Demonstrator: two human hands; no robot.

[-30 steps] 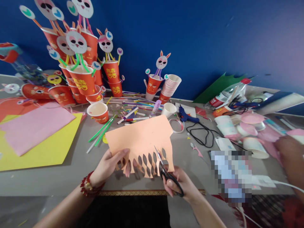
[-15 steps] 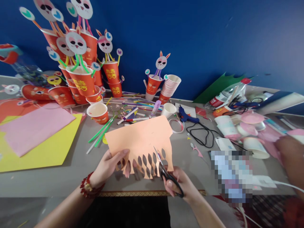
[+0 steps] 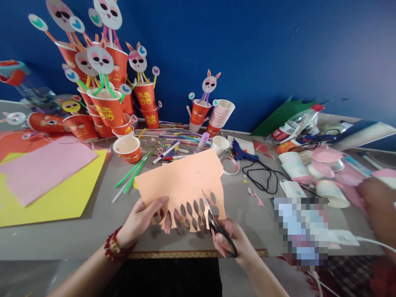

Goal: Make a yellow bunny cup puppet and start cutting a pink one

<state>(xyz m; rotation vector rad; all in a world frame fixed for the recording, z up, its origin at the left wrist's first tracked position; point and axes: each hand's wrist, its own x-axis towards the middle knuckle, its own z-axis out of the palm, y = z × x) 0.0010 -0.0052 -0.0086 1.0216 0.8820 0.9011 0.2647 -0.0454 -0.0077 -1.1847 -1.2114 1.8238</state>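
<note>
A sheet of peach paper is held up over the table's front, with a row of leaf-shaped holes along its lower edge. My left hand pinches its lower left part, thumb on top and fingers beneath, some showing through the holes. My right hand grips black-handled scissors, fingers in the loops. The blades point up and to the left, lying against the sheet by the rightmost holes; their lower part is partly hidden by the paper. A red bead bracelet circles my left wrist.
Red paper cups with rabbit figures stand stacked at back left. Yellow paper lies left. Behind the sheet are markers, a white cup and a blue glue gun. Another person's arm reaches in at right, near cut cups.
The view has shifted slightly. Both hands keep their hold on the peach paper and scissors, and the scissors have barely moved against the sheet.
</note>
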